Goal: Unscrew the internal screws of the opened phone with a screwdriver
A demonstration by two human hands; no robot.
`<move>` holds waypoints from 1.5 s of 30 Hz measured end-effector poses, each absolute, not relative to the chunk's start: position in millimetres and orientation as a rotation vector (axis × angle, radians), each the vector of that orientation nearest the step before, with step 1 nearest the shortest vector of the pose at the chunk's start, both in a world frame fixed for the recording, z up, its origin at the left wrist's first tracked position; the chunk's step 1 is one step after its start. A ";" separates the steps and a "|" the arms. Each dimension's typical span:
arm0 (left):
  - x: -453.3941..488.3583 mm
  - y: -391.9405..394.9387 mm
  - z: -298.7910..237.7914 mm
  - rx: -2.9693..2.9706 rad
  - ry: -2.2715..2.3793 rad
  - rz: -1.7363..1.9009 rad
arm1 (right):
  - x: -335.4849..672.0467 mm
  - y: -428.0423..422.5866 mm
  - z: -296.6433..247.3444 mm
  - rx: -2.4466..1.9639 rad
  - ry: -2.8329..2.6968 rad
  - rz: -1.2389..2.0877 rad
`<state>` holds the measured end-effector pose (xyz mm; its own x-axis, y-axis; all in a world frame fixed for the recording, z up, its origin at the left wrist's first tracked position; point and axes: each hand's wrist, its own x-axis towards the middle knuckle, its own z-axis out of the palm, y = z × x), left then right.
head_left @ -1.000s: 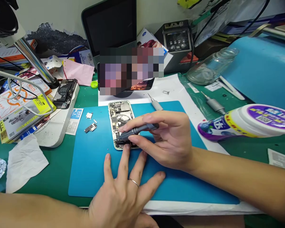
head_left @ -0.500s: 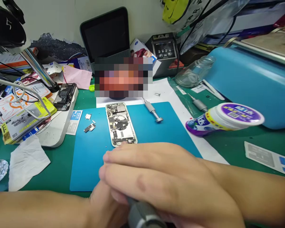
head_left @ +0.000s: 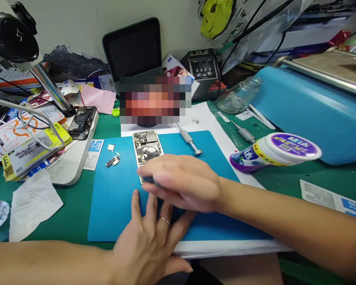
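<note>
An opened phone (head_left: 146,146) with its insides showing lies on a blue mat (head_left: 112,198). My right hand (head_left: 180,180) hovers over the phone's lower end, slightly blurred. Its fingers are closed round a dark screwdriver, of which only the tip (head_left: 150,180) peeks out under them. My left hand (head_left: 148,237), with a ring on one finger, rests flat on the mat just below the phone, fingers spread. Two small removed parts (head_left: 112,160) lie on the mat to the phone's left.
A second silver screwdriver (head_left: 190,141) lies on the mat at the upper right. A white tub (head_left: 275,152) lies on its side at the right, near a glass jar (head_left: 240,95). Another opened phone (head_left: 83,120) sits on a white lamp base at the left, with a tissue (head_left: 32,204) below it.
My right hand pulled back toward me with the screwdriver, then returned over the phone's lower end. My left hand stayed on the mat. The view shifted slightly.
</note>
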<state>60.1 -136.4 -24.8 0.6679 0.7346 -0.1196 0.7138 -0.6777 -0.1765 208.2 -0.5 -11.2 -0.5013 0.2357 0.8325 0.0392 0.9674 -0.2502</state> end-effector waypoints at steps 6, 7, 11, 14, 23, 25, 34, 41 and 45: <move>60.4 -112.3 -13.6 -2.769 -1.175 0.045 | 201.2 14.2 -33.8 -0.303 -1.826 0.556; 60.2 -113.6 -13.0 -2.771 -1.181 0.041 | 201.2 13.5 -35.7 -0.309 -1.806 0.578; 60.3 -115.9 -14.2 -2.773 -1.193 0.035 | 201.4 13.2 -37.6 -0.312 -1.825 0.573; 60.6 -113.9 -14.9 -2.770 -1.197 0.036 | 200.7 14.9 -36.4 -0.325 -1.844 0.592; 61.5 -113.7 -12.4 -2.775 -1.205 0.062 | 198.9 15.6 -37.3 -0.318 -1.882 0.646; 61.5 -113.4 -11.6 -2.773 -1.203 0.083 | 199.0 15.9 -38.1 -0.318 -1.892 0.626; 61.8 -114.6 -9.7 -2.764 -1.192 0.084 | 199.1 18.0 -34.8 -0.278 -1.931 0.537; 62.1 -114.2 -12.7 -2.765 -1.199 0.075 | 199.5 19.9 -27.6 -0.185 -2.018 0.353; 62.0 -114.0 -12.2 -2.766 -1.205 0.091 | 198.9 19.8 -26.6 -0.187 -2.022 0.346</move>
